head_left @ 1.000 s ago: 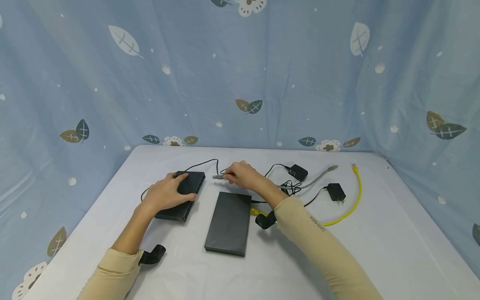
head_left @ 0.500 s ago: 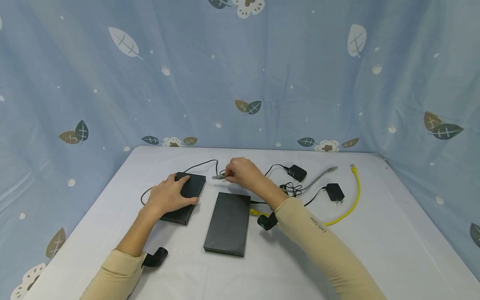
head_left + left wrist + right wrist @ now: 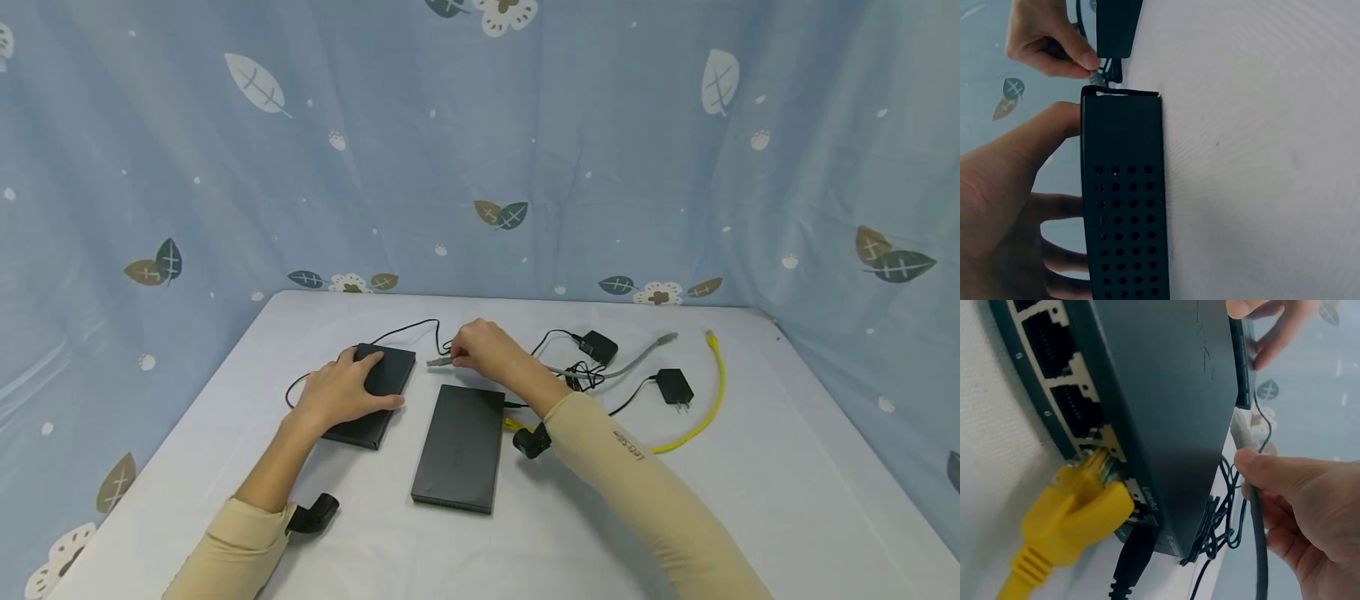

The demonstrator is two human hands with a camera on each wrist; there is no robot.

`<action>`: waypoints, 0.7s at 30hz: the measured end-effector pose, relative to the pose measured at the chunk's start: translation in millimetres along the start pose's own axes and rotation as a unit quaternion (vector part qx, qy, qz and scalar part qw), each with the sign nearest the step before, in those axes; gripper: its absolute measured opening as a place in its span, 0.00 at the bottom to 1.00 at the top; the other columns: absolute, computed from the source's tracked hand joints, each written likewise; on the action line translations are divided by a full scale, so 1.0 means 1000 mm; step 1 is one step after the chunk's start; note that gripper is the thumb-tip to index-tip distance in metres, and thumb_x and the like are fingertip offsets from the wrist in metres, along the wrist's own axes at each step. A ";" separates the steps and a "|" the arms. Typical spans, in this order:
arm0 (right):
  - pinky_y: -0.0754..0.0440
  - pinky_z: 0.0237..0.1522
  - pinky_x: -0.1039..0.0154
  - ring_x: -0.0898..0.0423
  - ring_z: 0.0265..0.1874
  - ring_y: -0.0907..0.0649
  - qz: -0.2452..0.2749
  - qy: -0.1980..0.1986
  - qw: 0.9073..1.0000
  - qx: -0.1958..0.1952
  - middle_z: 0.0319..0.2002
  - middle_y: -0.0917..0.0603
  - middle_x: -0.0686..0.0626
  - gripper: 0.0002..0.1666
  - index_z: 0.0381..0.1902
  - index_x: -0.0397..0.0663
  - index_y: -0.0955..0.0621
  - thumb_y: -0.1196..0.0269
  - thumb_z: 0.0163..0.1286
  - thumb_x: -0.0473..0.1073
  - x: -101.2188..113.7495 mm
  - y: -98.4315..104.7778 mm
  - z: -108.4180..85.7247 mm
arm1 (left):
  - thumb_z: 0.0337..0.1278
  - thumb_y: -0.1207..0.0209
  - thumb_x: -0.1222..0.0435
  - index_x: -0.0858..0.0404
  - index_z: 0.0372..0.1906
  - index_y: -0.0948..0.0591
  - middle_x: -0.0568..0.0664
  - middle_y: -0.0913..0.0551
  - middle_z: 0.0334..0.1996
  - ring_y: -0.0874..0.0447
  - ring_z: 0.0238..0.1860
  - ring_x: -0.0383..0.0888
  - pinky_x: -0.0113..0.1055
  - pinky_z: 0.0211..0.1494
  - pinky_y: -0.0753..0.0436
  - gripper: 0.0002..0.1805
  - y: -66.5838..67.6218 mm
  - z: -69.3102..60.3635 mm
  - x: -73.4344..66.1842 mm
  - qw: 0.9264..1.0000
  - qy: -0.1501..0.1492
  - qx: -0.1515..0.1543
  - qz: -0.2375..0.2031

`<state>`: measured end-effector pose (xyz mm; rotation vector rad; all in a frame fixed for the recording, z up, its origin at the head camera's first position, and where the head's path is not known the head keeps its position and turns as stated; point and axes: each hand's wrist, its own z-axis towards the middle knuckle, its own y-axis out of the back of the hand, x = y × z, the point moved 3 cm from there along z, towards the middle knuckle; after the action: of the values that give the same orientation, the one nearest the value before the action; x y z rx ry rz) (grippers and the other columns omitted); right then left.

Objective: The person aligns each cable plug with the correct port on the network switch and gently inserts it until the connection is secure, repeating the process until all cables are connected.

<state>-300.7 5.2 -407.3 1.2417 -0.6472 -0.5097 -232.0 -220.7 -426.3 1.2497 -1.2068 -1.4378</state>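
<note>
In the head view, my left hand (image 3: 345, 392) rests on top of the left black network box (image 3: 392, 375), thumb toward its right edge, fingers spread. The left wrist view shows that box's perforated side (image 3: 1124, 206) close up. My right hand (image 3: 487, 348) pinches a grey network cable near its plug (image 3: 438, 362), just right of that box's far right edge. A small gap separates plug and box in the head view. The rest of the grey cable (image 3: 1260, 544) trails past the palm. A second black network box (image 3: 459, 450) lies in the middle, below my right wrist.
A yellow network cable (image 3: 717, 387) is seated in a port of the middle box, beside a black power plug (image 3: 1135, 556). Two black power adapters (image 3: 597, 347) lie at the right, with a bundle of thin black cord (image 3: 588, 375). A patterned curtain (image 3: 450, 150) hangs behind the table.
The left box has shifted slightly nearer and to the right with my left hand on it. The grey plug's tilt has changed a little in my right hand. The middle box stays put.
</note>
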 end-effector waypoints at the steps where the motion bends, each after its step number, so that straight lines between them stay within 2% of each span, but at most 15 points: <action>1: 0.18 0.36 0.69 0.62 0.31 0.15 0.002 0.003 1.000 0.002 0.35 0.10 0.52 0.06 0.35 0.49 0.10 0.33 0.66 0.41 0.001 0.000 0.000 | 0.44 0.38 0.30 0.58 0.72 0.32 0.74 0.36 0.68 0.24 0.54 0.73 0.64 0.47 0.23 0.53 0.000 0.000 0.000 1.000 -0.001 0.002 -0.001; 10: 0.17 0.36 0.67 0.60 0.31 0.14 -0.005 0.021 0.999 0.026 0.35 0.10 0.52 0.07 0.36 0.49 0.10 0.35 0.68 0.42 0.005 0.000 0.004 | 0.40 0.39 0.27 0.57 0.72 0.32 0.74 0.36 0.68 0.23 0.53 0.73 0.64 0.44 0.24 0.56 0.004 -0.002 -0.001 1.000 -0.003 0.013 -0.005; 14: 0.18 0.35 0.67 0.61 0.29 0.14 0.000 0.010 0.999 0.036 0.34 0.10 0.53 0.07 0.36 0.49 0.10 0.34 0.68 0.42 0.005 0.001 0.006 | 0.41 0.38 0.28 0.56 0.72 0.32 0.74 0.36 0.68 0.23 0.53 0.73 0.65 0.44 0.23 0.55 0.005 -0.002 -0.002 1.000 -0.003 0.017 -0.003; 18: 0.18 0.36 0.68 0.61 0.29 0.14 0.008 -0.003 0.999 0.041 0.34 0.10 0.53 0.07 0.36 0.50 0.10 0.34 0.68 0.42 0.005 0.002 0.009 | 0.43 0.37 0.31 0.57 0.72 0.32 0.74 0.36 0.68 0.24 0.54 0.73 0.66 0.47 0.24 0.53 0.006 -0.003 -0.005 1.000 0.001 0.015 -0.008; 21: 0.18 0.36 0.68 0.61 0.30 0.15 0.011 0.003 0.999 0.049 0.34 0.10 0.52 0.07 0.36 0.49 0.10 0.35 0.68 0.42 0.006 0.000 0.011 | 0.44 0.36 0.33 0.57 0.72 0.31 0.73 0.36 0.68 0.24 0.55 0.73 0.68 0.49 0.26 0.51 0.005 -0.003 -0.006 1.000 0.007 0.010 -0.013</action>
<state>-303.5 -6.4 -403.8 1.3263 -0.6862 -0.4608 -228.6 -216.1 -420.6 1.2926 -1.2026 -1.4364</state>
